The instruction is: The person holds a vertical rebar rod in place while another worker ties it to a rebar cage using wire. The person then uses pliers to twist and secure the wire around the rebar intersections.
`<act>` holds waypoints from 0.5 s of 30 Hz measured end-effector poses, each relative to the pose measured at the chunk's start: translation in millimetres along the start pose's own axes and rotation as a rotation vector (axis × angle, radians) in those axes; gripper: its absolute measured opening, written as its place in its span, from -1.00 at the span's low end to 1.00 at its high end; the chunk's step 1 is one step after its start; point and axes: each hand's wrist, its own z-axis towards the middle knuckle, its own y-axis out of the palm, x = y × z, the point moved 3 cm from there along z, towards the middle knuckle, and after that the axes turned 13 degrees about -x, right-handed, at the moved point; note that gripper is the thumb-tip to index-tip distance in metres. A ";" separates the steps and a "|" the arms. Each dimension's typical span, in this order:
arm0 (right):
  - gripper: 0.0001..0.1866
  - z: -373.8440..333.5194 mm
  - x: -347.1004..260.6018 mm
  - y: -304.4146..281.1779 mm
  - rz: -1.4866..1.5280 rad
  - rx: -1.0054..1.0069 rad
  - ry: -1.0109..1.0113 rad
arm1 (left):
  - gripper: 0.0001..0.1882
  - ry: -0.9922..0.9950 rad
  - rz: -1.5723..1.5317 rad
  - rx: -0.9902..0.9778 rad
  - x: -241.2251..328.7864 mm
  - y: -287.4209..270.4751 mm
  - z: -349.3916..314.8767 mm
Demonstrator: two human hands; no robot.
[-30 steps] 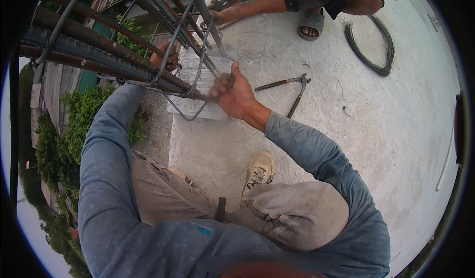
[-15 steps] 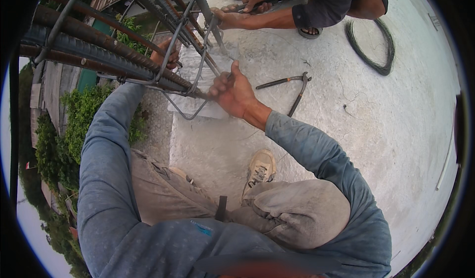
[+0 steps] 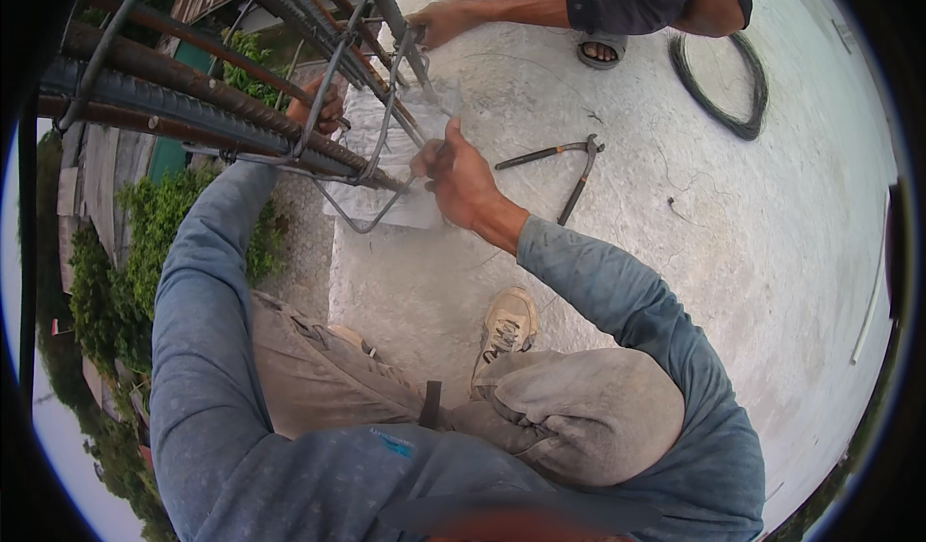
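A rebar cage (image 3: 241, 108) of rusty ribbed bars tied with bent stirrups leans in from the upper left. Beyond its lower bars is my left hand (image 3: 318, 108), partly hidden, with fingers curled round something too small to name. My right hand (image 3: 468, 183) is at the low end of the cage, fingers bent in and thumb raised; what they hold, if anything, is hidden. A pair of pincers (image 3: 582, 183) with dark handles lies on the concrete, right of my right hand, jaws pointing away.
Across from me a co-worker crouches, one hand (image 3: 446, 23) on the cage's far bar. A coil of dark tie wire (image 3: 716, 98) lies on the pale concrete slab (image 3: 762, 253) at right. The slab's edge runs at left, with greenery (image 3: 159, 224) and roofs beyond.
My right hand has turned slightly and its fingers have curled in more. The co-worker's other hand has drawn back from the cage. My left hand stays nearly in place.
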 end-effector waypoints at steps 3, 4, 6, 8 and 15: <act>-0.34 0.8 1.4 -1.1 0.029 0.020 0.022 | -0.53 0.006 0.017 -0.017 0.5 -1.7 0.9; -0.32 1.0 1.8 -1.1 0.041 0.028 0.029 | -0.53 -0.002 0.001 -0.002 0.2 -2.5 1.3; -0.33 1.1 1.6 0.0 0.039 0.010 0.030 | -0.53 -0.017 -0.017 0.011 -0.3 -3.4 2.4; -0.33 0.6 1.0 0.7 0.045 -0.005 0.032 | -0.53 -0.030 -0.025 0.019 -0.3 -4.2 3.1; -0.38 -1.9 -1.1 -0.8 0.063 -0.050 0.046 | -0.54 -0.019 0.002 0.013 -0.8 -6.3 3.8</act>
